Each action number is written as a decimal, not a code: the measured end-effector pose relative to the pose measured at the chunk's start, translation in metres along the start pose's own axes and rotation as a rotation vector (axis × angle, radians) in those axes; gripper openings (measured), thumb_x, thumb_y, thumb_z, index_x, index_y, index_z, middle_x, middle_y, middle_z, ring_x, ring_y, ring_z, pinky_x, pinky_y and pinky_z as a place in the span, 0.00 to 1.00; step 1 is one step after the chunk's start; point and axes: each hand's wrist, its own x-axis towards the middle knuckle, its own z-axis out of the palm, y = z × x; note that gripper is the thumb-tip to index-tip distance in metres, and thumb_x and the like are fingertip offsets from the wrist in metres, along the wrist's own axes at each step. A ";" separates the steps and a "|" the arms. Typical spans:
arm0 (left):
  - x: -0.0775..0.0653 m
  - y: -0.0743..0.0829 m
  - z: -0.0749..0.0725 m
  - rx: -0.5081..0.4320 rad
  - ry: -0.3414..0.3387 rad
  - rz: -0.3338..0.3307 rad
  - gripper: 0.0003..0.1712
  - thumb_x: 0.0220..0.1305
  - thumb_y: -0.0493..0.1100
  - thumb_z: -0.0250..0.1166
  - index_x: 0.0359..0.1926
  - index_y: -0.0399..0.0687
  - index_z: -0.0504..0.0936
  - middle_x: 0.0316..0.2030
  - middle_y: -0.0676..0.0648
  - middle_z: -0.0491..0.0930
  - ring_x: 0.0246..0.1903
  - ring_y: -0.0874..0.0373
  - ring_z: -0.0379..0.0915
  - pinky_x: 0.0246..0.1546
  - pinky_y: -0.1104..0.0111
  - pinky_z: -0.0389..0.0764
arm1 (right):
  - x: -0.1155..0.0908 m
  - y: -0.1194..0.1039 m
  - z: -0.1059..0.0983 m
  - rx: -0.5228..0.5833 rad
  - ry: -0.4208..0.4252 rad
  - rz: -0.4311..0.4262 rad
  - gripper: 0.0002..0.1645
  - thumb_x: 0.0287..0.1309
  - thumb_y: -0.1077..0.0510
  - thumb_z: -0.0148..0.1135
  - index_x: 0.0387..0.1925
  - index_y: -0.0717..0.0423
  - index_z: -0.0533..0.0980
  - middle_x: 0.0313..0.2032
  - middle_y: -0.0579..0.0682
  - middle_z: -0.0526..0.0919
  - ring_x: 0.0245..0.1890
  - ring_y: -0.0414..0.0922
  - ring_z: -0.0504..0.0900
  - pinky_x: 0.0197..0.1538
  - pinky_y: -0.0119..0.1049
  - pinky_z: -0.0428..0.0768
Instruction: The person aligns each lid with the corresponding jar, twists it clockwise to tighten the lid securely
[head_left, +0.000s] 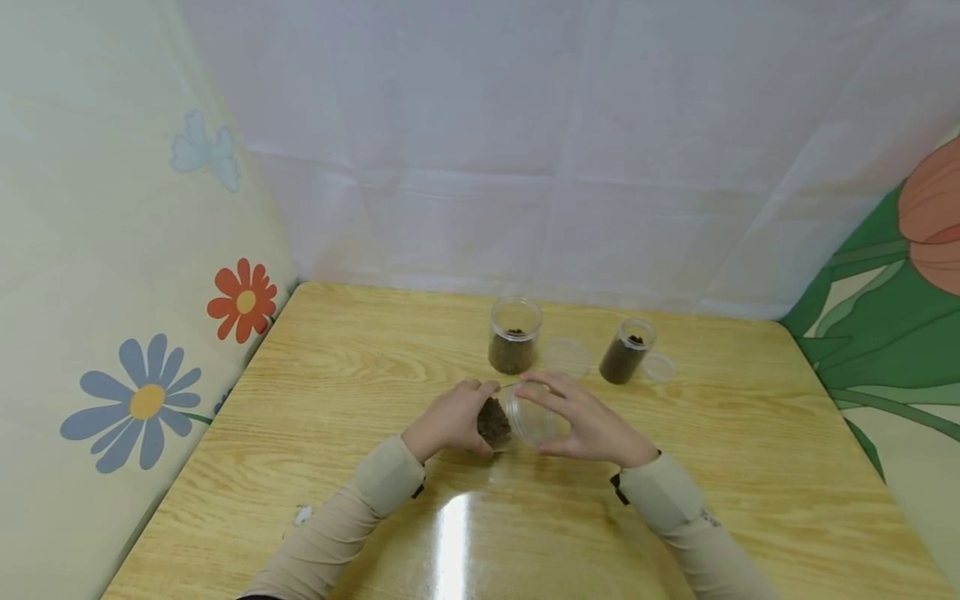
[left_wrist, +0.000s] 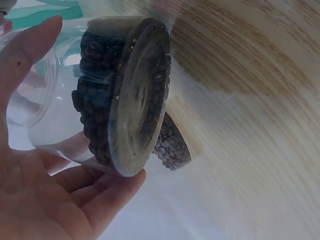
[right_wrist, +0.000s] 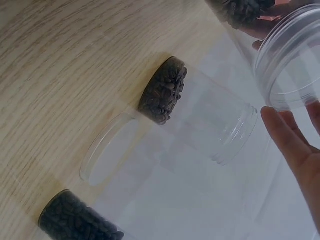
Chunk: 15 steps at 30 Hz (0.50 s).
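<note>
My left hand [head_left: 450,422] grips a clear plastic jar [head_left: 495,423] by its side, thumb and fingers round the wall. Dark beans fill its lower part; the left wrist view shows the jar bottom [left_wrist: 137,105] with the beans piled against it. At the jar's mouth, on the right, my right hand [head_left: 592,423] holds the clear round lid [head_left: 534,421] by its edge, thumb and fingers spread across it. In the right wrist view the ridged lid [right_wrist: 280,62] sits at the mouth; whether it is loose, I cannot tell.
Behind my hands stand a wide uncovered jar [head_left: 513,346] part-filled with dark beans and a narrower jar [head_left: 622,358] of beans. A large clear lid [head_left: 567,358] and a smaller lid [head_left: 660,367] lie beside them on the wooden table [head_left: 360,358]. A white cloth [head_left: 450,167] hangs behind.
</note>
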 end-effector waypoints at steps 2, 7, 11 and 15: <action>0.000 0.000 0.000 0.002 0.002 0.000 0.55 0.34 0.50 0.78 0.64 0.45 0.61 0.54 0.40 0.69 0.51 0.48 0.68 0.44 0.57 0.75 | 0.000 -0.001 0.000 -0.004 -0.001 0.010 0.51 0.31 0.53 0.78 0.61 0.58 0.65 0.61 0.54 0.63 0.59 0.53 0.62 0.54 0.50 0.70; 0.000 -0.001 0.002 0.007 0.003 0.002 0.55 0.35 0.51 0.78 0.65 0.45 0.61 0.54 0.40 0.69 0.51 0.48 0.68 0.45 0.57 0.75 | 0.001 -0.002 0.000 -0.005 -0.007 0.037 0.51 0.31 0.53 0.78 0.60 0.57 0.65 0.59 0.58 0.65 0.59 0.54 0.63 0.53 0.51 0.70; 0.000 0.000 0.002 0.008 0.006 0.008 0.55 0.34 0.51 0.78 0.65 0.44 0.61 0.54 0.40 0.69 0.50 0.48 0.68 0.44 0.57 0.75 | 0.001 -0.002 0.000 -0.006 -0.005 0.048 0.52 0.30 0.53 0.78 0.61 0.56 0.65 0.59 0.59 0.65 0.59 0.55 0.63 0.52 0.51 0.71; -0.001 0.000 0.001 0.002 0.004 0.007 0.55 0.35 0.50 0.78 0.65 0.43 0.61 0.54 0.39 0.69 0.51 0.48 0.68 0.45 0.57 0.75 | 0.001 -0.004 0.000 -0.010 -0.008 0.056 0.52 0.30 0.52 0.78 0.61 0.55 0.64 0.59 0.59 0.65 0.58 0.55 0.64 0.52 0.52 0.71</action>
